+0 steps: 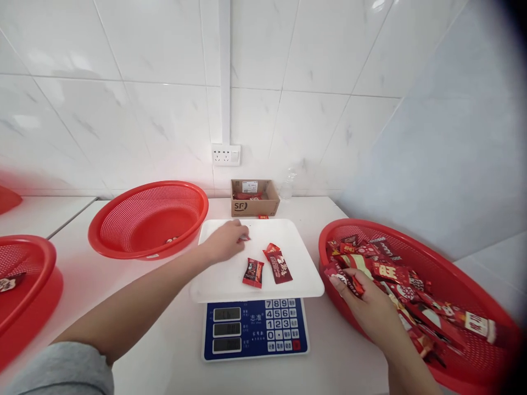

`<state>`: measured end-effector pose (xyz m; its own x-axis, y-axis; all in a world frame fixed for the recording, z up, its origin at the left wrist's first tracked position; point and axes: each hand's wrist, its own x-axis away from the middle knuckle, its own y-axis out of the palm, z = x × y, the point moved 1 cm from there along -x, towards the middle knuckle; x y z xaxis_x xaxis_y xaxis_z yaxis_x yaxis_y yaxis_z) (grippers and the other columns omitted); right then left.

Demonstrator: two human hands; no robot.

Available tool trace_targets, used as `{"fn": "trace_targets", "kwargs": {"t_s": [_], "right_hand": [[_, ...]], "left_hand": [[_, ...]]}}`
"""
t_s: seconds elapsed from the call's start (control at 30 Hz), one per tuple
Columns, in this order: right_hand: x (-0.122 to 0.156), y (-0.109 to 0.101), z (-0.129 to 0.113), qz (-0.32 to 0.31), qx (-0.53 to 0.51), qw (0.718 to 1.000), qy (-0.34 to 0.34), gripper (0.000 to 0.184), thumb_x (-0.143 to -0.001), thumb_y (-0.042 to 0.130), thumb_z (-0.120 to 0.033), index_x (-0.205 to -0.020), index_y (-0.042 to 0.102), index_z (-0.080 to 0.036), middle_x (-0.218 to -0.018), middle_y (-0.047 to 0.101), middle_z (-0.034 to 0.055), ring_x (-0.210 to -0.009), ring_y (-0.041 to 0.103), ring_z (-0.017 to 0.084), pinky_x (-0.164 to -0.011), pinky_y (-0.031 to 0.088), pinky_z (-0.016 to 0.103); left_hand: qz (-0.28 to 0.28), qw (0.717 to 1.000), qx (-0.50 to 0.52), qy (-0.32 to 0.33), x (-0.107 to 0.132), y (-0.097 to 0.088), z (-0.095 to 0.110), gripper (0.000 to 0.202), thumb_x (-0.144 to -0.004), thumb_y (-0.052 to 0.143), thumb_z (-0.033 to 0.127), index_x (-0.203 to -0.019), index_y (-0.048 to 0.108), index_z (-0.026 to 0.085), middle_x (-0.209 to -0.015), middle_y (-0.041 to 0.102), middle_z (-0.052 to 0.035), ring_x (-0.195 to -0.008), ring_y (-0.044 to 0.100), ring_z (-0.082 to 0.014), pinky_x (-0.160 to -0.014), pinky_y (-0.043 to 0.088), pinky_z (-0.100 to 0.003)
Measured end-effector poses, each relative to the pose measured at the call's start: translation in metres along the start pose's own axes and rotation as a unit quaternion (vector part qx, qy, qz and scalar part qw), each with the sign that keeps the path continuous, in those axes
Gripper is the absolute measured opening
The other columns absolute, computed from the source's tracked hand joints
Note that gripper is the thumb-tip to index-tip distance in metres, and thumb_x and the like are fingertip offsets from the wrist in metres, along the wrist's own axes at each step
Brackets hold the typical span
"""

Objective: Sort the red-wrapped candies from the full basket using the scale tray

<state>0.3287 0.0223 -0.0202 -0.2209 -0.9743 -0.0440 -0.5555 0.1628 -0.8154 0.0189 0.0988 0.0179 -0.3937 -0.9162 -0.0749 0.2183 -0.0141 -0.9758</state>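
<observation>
My left hand reaches over the white pan of a blue-faced weighing scale, its fingers pinched on a small red sweet. Three red wrapped sweets lie on the pan to its right. My right hand rests at the near rim of a red basket heaped with red snack packets, its fingers closed on one red packet.
A red mesh basket at the left holds a sweet or two. A further red basket sits at the far left edge. A small cardboard box and a clear plastic bottle stand by the tiled wall under a socket.
</observation>
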Motion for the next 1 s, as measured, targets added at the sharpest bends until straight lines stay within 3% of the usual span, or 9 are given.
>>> {"fn": "trace_targets", "kwargs": {"t_s": [0.17, 0.27, 0.37, 0.47, 0.6, 0.67, 0.8, 0.93, 1.0], "right_hand": [[-0.002, 0.000, 0.001, 0.002, 0.000, 1.000, -0.016, 0.045, -0.076, 0.044, -0.062, -0.096, 0.060, -0.025, -0.091, 0.071, 0.0052, -0.083, 0.065, 0.027, -0.070, 0.048, 0.035], [-0.003, -0.001, -0.001, -0.010, 0.008, 1.000, -0.014, 0.044, -0.076, 0.044, -0.061, -0.096, 0.061, -0.025, -0.090, 0.071, 0.0048, -0.081, 0.065, 0.027, -0.068, 0.048, 0.033], [-0.002, -0.002, -0.003, -0.018, 0.016, 1.000, 0.000, 0.044, -0.076, 0.044, -0.062, -0.097, 0.060, -0.026, -0.090, 0.071, 0.0042, -0.082, 0.065, 0.026, -0.067, 0.048, 0.033], [-0.001, -0.001, -0.003, -0.020, 0.011, 1.000, 0.004, 0.045, -0.077, 0.043, -0.062, -0.099, 0.059, -0.026, -0.096, 0.070, 0.0044, -0.087, 0.064, 0.026, -0.071, 0.048, 0.033], [-0.001, 0.000, 0.000, 0.002, 0.004, 1.000, 0.004, 0.049, -0.076, 0.044, -0.063, -0.101, 0.058, -0.023, -0.103, 0.069, 0.0072, -0.094, 0.063, 0.028, -0.077, 0.047, 0.036], [-0.001, 0.001, 0.002, 0.004, -0.003, 1.000, 0.005, 0.050, -0.075, 0.045, -0.063, -0.101, 0.058, -0.023, -0.103, 0.069, 0.0079, -0.094, 0.063, 0.029, -0.077, 0.047, 0.037], [-0.002, 0.001, 0.002, -0.013, -0.017, 1.000, 0.003, 0.047, -0.076, 0.044, -0.064, -0.099, 0.057, -0.025, -0.103, 0.069, 0.0068, -0.094, 0.063, 0.028, -0.078, 0.047, 0.036], [0.000, -0.001, 0.000, -0.013, -0.019, 1.000, -0.016, 0.043, -0.078, 0.044, -0.062, -0.097, 0.057, -0.025, -0.099, 0.070, 0.0059, -0.091, 0.064, 0.027, -0.074, 0.048, 0.034], [0.001, -0.001, -0.001, -0.012, -0.023, 0.999, -0.026, 0.041, -0.080, 0.044, -0.060, -0.096, 0.057, -0.025, -0.098, 0.070, 0.0057, -0.090, 0.064, 0.026, -0.072, 0.048, 0.033]], "left_hand": [[0.099, 0.980, -0.079, -0.155, 0.029, -0.040, -0.055, 0.033, -0.085, 0.035, 0.019, -0.103, 0.062, 0.015, -0.108, 0.058, -0.0151, -0.108, 0.052, -0.0322, -0.081, 0.047, -0.044], [0.094, 0.978, -0.094, -0.161, 0.043, -0.046, -0.058, 0.034, -0.086, 0.037, 0.021, -0.109, 0.061, 0.016, -0.122, 0.055, -0.0146, -0.118, 0.046, -0.0335, -0.091, 0.043, -0.049], [0.011, 0.998, -0.060, 0.005, 0.048, -0.032, -0.027, 0.045, -0.081, 0.040, 0.007, -0.119, 0.057, 0.024, -0.137, 0.049, -0.0025, -0.131, 0.036, -0.0231, -0.106, 0.034, -0.041], [-0.085, 0.971, -0.025, 0.224, 0.048, -0.013, 0.011, 0.067, -0.072, 0.037, -0.007, -0.127, 0.049, 0.029, -0.143, 0.043, 0.0028, -0.140, 0.020, -0.0194, -0.114, 0.019, -0.044], [-0.120, 0.947, -0.017, 0.296, 0.042, 0.001, 0.035, 0.047, -0.078, 0.041, -0.001, -0.113, 0.057, 0.026, -0.129, 0.057, -0.0007, -0.137, 0.028, -0.0211, -0.114, 0.018, -0.044], [-0.114, 0.960, -0.030, 0.255, 0.038, 0.002, 0.034, 0.031, -0.084, 0.045, 0.010, -0.108, 0.059, 0.025, -0.115, 0.064, -0.0030, -0.126, 0.045, -0.0206, -0.109, 0.027, -0.040], [-0.050, 0.995, -0.077, 0.045, 0.035, -0.009, 0.009, 0.026, -0.089, 0.038, 0.020, -0.105, 0.058, 0.021, -0.104, 0.066, -0.0091, -0.093, 0.063, -0.0220, -0.078, 0.049, -0.035], [0.035, 0.987, -0.094, -0.128, 0.042, -0.038, -0.042, 0.035, -0.093, 0.022, 0.028, -0.107, 0.053, 0.020, -0.101, 0.065, -0.0125, -0.082, 0.064, -0.0266, -0.056, 0.048, -0.034], [0.067, 0.972, -0.094, -0.207, 0.047, -0.050, -0.066, 0.038, -0.092, 0.021, 0.032, -0.104, 0.055, 0.019, -0.094, 0.065, -0.0139, -0.077, 0.064, -0.0292, -0.053, 0.047, -0.037]]}}
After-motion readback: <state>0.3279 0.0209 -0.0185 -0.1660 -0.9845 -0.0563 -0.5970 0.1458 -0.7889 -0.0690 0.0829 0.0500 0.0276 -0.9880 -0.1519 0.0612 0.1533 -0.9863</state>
